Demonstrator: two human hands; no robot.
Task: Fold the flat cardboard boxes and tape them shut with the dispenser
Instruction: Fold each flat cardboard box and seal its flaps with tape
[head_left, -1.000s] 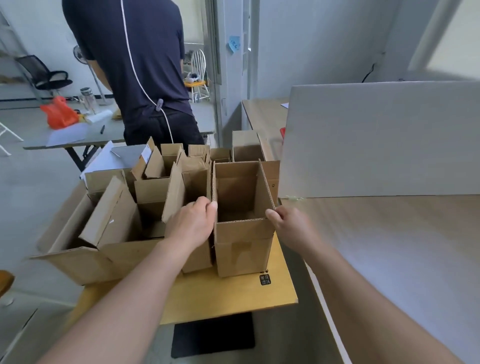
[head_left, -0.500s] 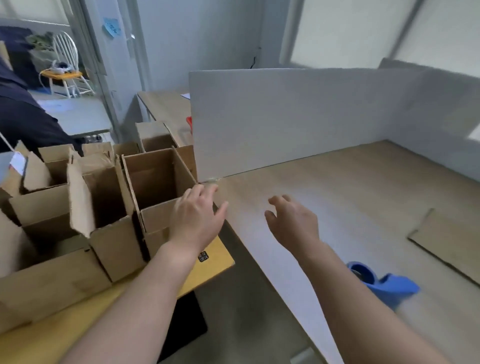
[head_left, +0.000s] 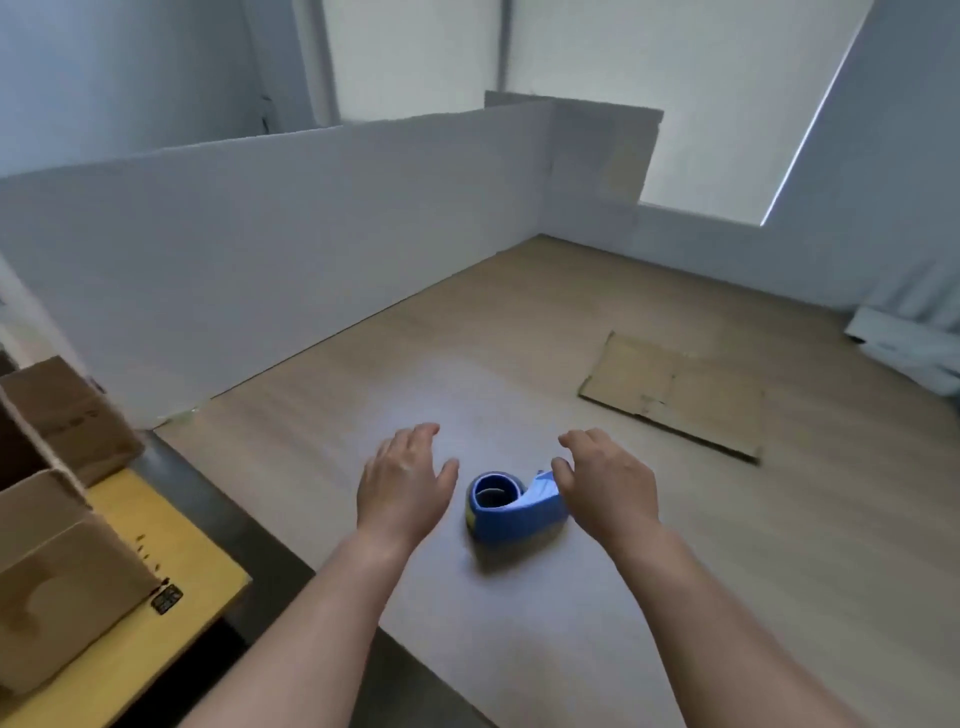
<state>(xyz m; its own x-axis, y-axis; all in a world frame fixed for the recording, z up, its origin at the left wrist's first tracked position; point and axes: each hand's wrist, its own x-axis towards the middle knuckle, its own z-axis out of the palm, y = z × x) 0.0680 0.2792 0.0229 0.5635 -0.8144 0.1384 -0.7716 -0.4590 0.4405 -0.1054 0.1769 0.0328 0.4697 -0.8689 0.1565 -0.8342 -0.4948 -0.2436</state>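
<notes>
tape dispenser (head_left: 524, 519): one, blue.
flat cardboard sheet (head_left: 675, 395): one.
folded boxes (head_left: 67, 415): three, it seems, at the left edge; the frame cuts them off, so the count is unsure.
hands: two, the left hand (head_left: 402, 480) and the right hand (head_left: 608, 483).
tables: two, the wooden table (head_left: 337, 441) and the yellow table (head_left: 182, 551).
white boards: two long upright ones, the left board (head_left: 234, 249) and the far board (head_left: 701, 244), plus one taller panel (head_left: 602, 150) behind their corner.
white bundle (head_left: 904, 348): one, too blurred to name.
</notes>
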